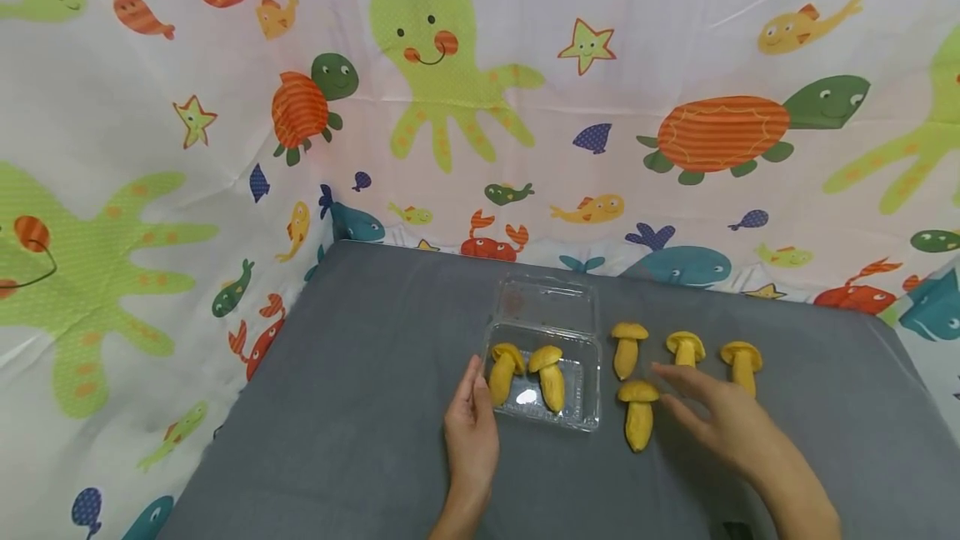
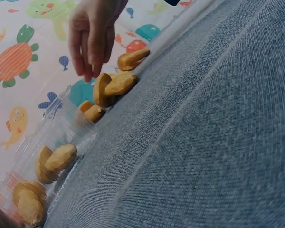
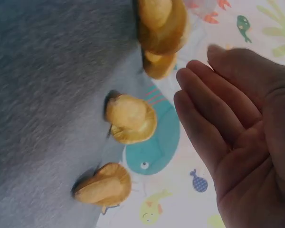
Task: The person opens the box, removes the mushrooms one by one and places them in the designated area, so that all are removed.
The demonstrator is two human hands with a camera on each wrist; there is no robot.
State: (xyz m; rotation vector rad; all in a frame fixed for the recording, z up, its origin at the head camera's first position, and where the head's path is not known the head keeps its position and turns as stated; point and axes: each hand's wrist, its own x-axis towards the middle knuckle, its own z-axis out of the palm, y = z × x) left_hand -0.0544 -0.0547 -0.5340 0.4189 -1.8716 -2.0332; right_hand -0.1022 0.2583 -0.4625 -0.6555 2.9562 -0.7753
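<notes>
A clear plastic clamshell box lies with its lid folded back, and two yellow mushrooms are inside. My left hand rests against the box's left side, fingers nearly straight. To the right of the box, several more yellow mushrooms lie on the cloth, the nearest mushroom in front of the others. Over this group hovers my right hand, fingers loosely extended and nothing in its grasp. In the right wrist view its fingers are apart from the mushrooms.
A grey cloth covers the table. Behind and to the left hangs a white curtain printed with sea animals. A small dark object shows at the bottom edge near my right forearm.
</notes>
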